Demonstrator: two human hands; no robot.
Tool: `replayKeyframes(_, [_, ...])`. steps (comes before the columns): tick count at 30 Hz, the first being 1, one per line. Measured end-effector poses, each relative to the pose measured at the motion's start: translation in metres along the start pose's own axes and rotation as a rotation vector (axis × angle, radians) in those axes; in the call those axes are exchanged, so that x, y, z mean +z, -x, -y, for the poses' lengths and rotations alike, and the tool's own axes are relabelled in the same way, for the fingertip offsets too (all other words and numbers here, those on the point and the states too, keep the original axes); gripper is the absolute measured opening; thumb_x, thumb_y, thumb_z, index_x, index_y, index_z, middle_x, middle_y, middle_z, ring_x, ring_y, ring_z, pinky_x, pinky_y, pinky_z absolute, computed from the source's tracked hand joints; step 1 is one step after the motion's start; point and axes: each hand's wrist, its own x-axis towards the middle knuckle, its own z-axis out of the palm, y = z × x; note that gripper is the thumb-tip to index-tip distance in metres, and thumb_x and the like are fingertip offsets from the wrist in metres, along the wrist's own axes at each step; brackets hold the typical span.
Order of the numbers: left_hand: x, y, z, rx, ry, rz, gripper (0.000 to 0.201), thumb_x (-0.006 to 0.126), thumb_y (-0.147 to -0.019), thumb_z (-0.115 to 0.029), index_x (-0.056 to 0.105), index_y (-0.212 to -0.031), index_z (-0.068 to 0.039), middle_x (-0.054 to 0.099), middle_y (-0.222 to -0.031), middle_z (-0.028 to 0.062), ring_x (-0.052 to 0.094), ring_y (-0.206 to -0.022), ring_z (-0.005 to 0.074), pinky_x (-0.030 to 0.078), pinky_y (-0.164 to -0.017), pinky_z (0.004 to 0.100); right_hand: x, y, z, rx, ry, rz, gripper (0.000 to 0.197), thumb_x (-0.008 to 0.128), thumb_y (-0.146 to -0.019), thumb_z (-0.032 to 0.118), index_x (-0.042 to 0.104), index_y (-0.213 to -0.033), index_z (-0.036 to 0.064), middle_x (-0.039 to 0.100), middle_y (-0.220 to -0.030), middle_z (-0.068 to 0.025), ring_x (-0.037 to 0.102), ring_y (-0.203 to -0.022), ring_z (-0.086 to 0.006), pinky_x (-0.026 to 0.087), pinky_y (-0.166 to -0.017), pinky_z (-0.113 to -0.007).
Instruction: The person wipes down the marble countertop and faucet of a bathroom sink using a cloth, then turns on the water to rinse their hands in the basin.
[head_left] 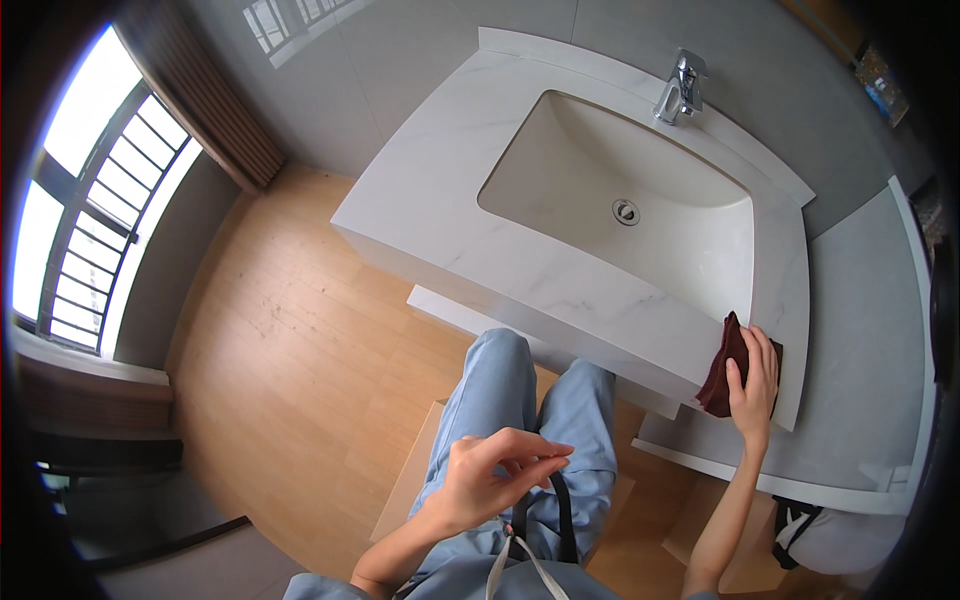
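My right hand (755, 385) lies over a dark red cloth (722, 368) at the near right corner of the white marbled countertop (430, 180). Its fingers rest on top and the thumb lies along the cloth's left side. Part of the cloth is hidden beneath the palm. The cloth's upper tip reaches the near right rim of the sink basin (590, 180). My left hand (500, 475) hovers above my lap, fingers curled and thumb drawn close to the fingertips, with nothing visible in it.
A chrome faucet (684, 88) stands behind the basin, which has a round drain (626, 212). A grey panel (870, 350) with a white edge borders the counter's right side. Wooden floor (290, 330) stretches left toward a barred window (100, 210) and brown curtain (205, 90).
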Motion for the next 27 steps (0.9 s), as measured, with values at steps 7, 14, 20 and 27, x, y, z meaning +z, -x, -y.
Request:
replayKeyframes(7, [-0.007,0.002,-0.002,-0.035,-0.072,0.058,0.015,0.078,-0.086,0.005,0.063,-0.089,0.002,0.077,-0.086,0.0135,0.075,-0.066,0.0151,0.059,-0.058,0.0238,0.001,0.001,0.004,-0.002,0.012,-0.003,0.047,0.06,-0.095,0.022,0.055,-0.137,0.0029,0.052,-0.144,-0.0166,0.047,-0.133,-0.0377,0.036,-0.113,-0.047])
replayKeyframes(14, [0.001,0.002,0.005,0.005,-0.216,-0.022,0.016,0.079,-0.088,-0.005,0.067,-0.078,-0.003,0.066,-0.061,0.0039,0.063,-0.049,0.0085,0.047,-0.046,0.0228,-0.007,0.0,0.008,0.014,0.007,-0.009,0.046,0.061,-0.094,0.022,0.056,-0.135,0.0016,0.053,-0.143,-0.0166,0.049,-0.131,-0.0376,0.038,-0.112,-0.045])
replayKeyframes(20, [-0.006,0.012,0.016,-0.096,-0.361,0.027,0.037,0.064,-0.093,-0.005,0.057,-0.056,-0.002,0.061,-0.049,0.0053,0.061,-0.041,0.0139,0.044,-0.042,0.0256,-0.004,-0.002,0.007,-0.041,0.084,-0.057,0.049,0.065,-0.092,0.027,0.057,-0.133,0.0014,0.052,-0.141,-0.0191,0.048,-0.132,-0.0392,0.036,-0.113,-0.05])
replayKeyframes(27, [0.011,0.018,0.034,-0.368,-0.141,0.065,0.026,0.058,-0.101,-0.015,0.063,-0.079,-0.003,0.061,-0.056,0.0069,0.056,-0.044,0.0145,0.041,-0.043,0.0284,0.004,0.0,0.022,-0.018,0.174,0.006,0.059,0.057,-0.097,0.036,0.049,-0.141,-0.0036,0.045,-0.151,-0.0231,0.038,-0.145,-0.0379,0.026,-0.117,-0.061])
